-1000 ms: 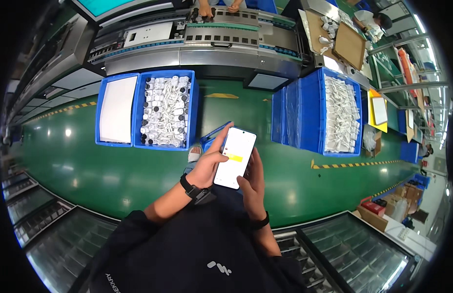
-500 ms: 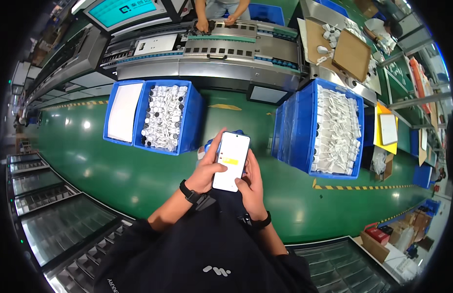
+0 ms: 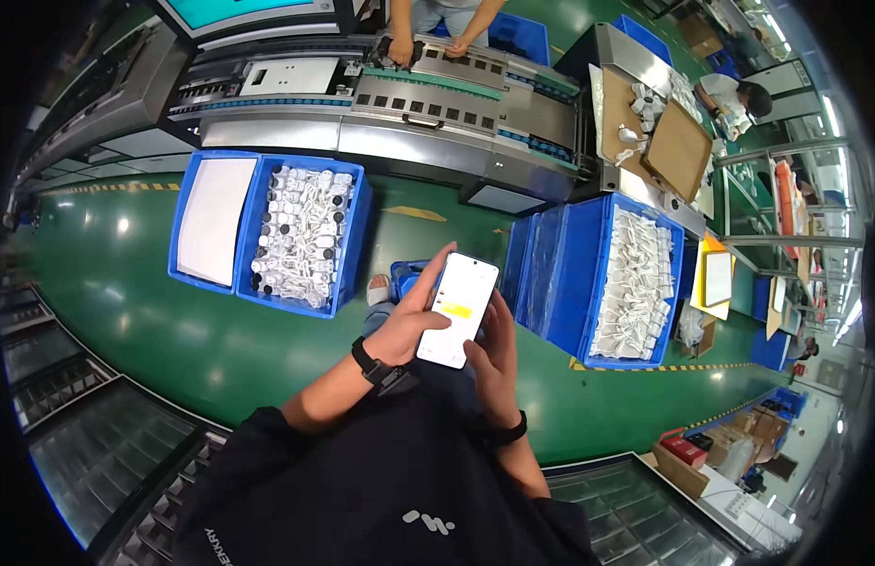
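Note:
A smartphone [image 3: 458,311] with a lit white screen and a yellow patch is held upright in front of my lap. My left hand [image 3: 406,325] wraps its left edge, the thumb lying over the screen. Along the lower right edge, my right hand [image 3: 494,366] is closed around it, with that thumb near the bottom corner. The fingers behind the phone are hidden. Black bands circle both wrists.
Blue crates [image 3: 348,255] of white corded parts stand on the green floor at left, with another such crate [image 3: 602,283] at right. Beyond runs a metal conveyor machine [image 3: 296,132], where another person's hands [image 3: 398,49] work. An open cardboard box [image 3: 678,151] lies at far right.
The view has tilted, so the crates and conveyor sit at a different slant. The phone leans slightly more to the right. Both hands keep hold of it.

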Available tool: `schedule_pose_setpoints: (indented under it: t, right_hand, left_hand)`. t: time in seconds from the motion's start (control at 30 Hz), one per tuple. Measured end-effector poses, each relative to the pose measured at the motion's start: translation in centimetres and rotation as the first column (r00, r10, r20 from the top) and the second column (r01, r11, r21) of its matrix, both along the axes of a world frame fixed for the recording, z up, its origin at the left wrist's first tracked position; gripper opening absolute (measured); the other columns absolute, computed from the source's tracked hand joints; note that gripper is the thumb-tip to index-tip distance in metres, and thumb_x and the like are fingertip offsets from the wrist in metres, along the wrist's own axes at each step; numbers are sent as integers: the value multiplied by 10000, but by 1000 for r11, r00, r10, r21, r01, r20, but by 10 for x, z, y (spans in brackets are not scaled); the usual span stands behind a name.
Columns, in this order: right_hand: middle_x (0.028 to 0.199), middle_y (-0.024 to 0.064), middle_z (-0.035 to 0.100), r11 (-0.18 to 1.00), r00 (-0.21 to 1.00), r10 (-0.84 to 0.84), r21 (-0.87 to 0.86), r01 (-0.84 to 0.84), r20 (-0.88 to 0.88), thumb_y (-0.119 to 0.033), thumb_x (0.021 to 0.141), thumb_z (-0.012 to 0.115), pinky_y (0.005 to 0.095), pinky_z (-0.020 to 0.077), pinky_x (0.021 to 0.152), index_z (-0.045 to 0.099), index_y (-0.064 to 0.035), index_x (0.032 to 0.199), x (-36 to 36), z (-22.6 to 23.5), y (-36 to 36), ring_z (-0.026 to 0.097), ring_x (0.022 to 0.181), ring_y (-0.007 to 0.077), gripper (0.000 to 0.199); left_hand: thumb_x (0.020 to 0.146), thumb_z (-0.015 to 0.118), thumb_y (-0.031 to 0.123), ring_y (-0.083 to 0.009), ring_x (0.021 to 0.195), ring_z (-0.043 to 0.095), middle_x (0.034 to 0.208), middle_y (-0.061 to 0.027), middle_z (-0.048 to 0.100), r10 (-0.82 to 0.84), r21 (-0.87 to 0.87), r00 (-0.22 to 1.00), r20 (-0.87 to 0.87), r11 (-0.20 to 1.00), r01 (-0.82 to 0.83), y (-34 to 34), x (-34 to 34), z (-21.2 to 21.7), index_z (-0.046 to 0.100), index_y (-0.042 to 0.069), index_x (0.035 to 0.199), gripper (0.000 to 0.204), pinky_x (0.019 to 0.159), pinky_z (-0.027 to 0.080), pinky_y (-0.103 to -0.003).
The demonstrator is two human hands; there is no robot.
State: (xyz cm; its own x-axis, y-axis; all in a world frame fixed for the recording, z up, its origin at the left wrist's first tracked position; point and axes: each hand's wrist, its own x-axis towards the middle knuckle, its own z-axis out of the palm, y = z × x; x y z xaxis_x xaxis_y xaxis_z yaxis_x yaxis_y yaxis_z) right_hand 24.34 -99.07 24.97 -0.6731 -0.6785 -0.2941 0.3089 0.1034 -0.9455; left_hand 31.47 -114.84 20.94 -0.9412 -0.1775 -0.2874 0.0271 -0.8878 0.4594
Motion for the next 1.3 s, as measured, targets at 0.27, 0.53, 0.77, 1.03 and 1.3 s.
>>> schedule_pose_setpoints:
  t: [0.27,0.53,0.77,1.03,1.3]
  right_hand:
    - [1540,197,438,999,996,-40,12,41,-77,-18,915,608,405,447,1099,232,-15,1616,11,0,-61,453,1425,290,796]
    - [1544,194,438,999,996,-43,23,45,-81,-89,940,634,405,438,1099,236,-26,1618,21,3,-63,461,1419,290,789]
    - [1530,208,446,998,996,-59,13,60,-61,8,915,580,400,464,1088,233,-7,1615,23,12,-56,481,1398,281,781]
    - [1468,189,494,998,997,-64,18,65,-43,7,921,574,394,458,1084,242,-25,1621,22,10,-39,528,1332,266,775]
    - [1505,185,484,997,998,-63,34,64,-26,-61,934,587,414,390,1144,231,-34,1631,18,10,-34,482,1398,289,783]
  left_hand:
    - [700,551,-118,-207,1425,448,1600,-80,381,11,-71,999,-53,997,-15,-58,6,-5,133,188,1684,1112,1148,394,-344]
    - [677,511,-74,-241,1456,425,1607,-92,374,17,-31,997,-71,999,-19,-61,14,-6,133,174,1684,1104,1184,361,-365]
    - [670,473,-30,-256,1454,440,1606,-108,391,42,238,994,-101,971,-17,-56,17,7,124,166,1686,1092,1195,346,-367]
    - [681,473,-96,-219,1415,482,1607,-90,396,-29,11,997,-75,999,30,-42,24,14,117,183,1690,1106,1158,383,-348]
    - [668,474,-192,-173,1418,468,1610,-72,391,-41,-38,999,-34,998,39,-38,19,16,127,198,1691,1148,1144,388,-323]
